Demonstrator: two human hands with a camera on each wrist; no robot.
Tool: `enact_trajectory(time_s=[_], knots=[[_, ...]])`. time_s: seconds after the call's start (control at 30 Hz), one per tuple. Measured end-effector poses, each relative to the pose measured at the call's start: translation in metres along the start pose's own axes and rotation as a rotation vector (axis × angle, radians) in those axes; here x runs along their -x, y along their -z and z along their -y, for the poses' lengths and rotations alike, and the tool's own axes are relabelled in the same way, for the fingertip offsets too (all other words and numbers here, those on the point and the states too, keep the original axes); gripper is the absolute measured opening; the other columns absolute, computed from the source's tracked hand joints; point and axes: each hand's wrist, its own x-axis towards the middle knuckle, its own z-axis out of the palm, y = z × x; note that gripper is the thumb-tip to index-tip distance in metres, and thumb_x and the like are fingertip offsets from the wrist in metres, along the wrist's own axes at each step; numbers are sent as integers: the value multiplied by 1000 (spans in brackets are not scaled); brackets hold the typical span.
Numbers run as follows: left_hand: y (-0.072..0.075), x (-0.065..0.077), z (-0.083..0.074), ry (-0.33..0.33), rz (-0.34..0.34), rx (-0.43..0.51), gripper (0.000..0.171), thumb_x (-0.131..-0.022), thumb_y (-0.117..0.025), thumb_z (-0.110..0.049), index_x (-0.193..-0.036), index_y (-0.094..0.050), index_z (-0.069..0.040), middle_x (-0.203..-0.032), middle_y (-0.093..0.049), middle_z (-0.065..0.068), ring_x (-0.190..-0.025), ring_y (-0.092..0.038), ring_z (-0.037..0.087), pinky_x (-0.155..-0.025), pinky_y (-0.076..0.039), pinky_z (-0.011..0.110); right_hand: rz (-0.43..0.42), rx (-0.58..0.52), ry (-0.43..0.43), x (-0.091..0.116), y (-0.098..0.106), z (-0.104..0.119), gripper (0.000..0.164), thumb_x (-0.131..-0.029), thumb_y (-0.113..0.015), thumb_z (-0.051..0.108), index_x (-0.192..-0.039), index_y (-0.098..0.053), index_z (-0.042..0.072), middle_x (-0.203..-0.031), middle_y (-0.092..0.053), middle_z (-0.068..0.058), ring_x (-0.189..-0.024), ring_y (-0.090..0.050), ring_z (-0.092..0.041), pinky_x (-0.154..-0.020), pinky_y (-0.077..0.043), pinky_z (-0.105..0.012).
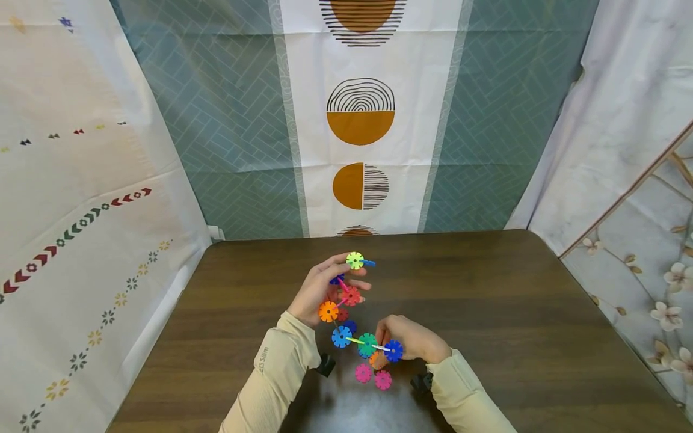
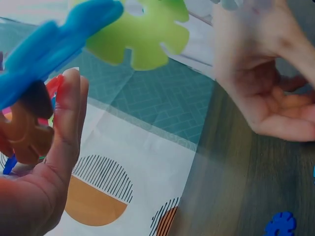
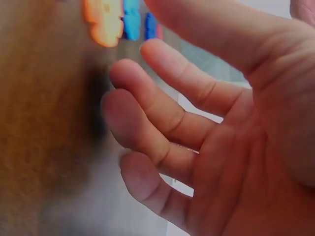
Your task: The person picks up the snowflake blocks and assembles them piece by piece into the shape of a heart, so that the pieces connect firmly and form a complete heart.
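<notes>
My left hand (image 1: 319, 294) holds a chain of slotted, flower-shaped plastic discs. A yellow-green disc (image 1: 355, 260) is at its top, by the fingers, with a blue disc (image 2: 54, 49) slotted into it edge-on. Down the chain come a red disc (image 1: 351, 296), an orange disc (image 1: 328, 311), a light blue disc (image 1: 341, 337), a green disc (image 1: 367, 344) and a dark blue disc (image 1: 393, 350) at the end. Behind that end, my right hand (image 1: 408, 338) reaches down beside a loose orange disc (image 1: 375, 360). Its fingers (image 3: 147, 123) are loosely bent, apart from the thumb, around nothing visible.
Two pink discs (image 1: 363, 373) lie on the brown table (image 1: 460, 282) near the right hand. Several other loose discs, including a dark blue disc (image 1: 350, 326), lie partly behind the chain. A patterned curtain (image 1: 243, 120) hangs beyond the table's far edge.
</notes>
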Motion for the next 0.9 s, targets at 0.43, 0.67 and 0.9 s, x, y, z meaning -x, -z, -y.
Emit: enact_trajectory(time_s=[0.43, 0.67, 0.9], knots=[[0, 2, -1, -4, -5, 24, 45, -100, -52, -23, -140, -45, -4, -114, -65, 16, -83, -72, 26, -74, -59, 35, -43, 158, -1, 5, -12, 5, 40, -66, -90, 34, -76, -59, 12, -64, -47, 8, -56, -42, -9, -49, -36, -25], [0, 5, -3, 2, -42, 3, 44, -100, -52, -26, -139, -45, -5, -109, -66, 12, -78, -72, 23, -76, -58, 34, -79, 135, -6, 6, -16, 4, 40, -69, -89, 29, -81, -56, 10, -68, -48, 6, -58, -44, -11, -49, -38, -26], [-2, 5, -3, -6, -54, -2, 47, -99, -56, -28, -126, -49, 9, -87, -71, 11, -74, -72, 23, -73, -58, 32, -99, 120, 23, 4, -16, 0, 37, -72, -87, 25, -84, -57, 8, -69, -51, 4, -57, -46, -10, -50, -41, -25]])
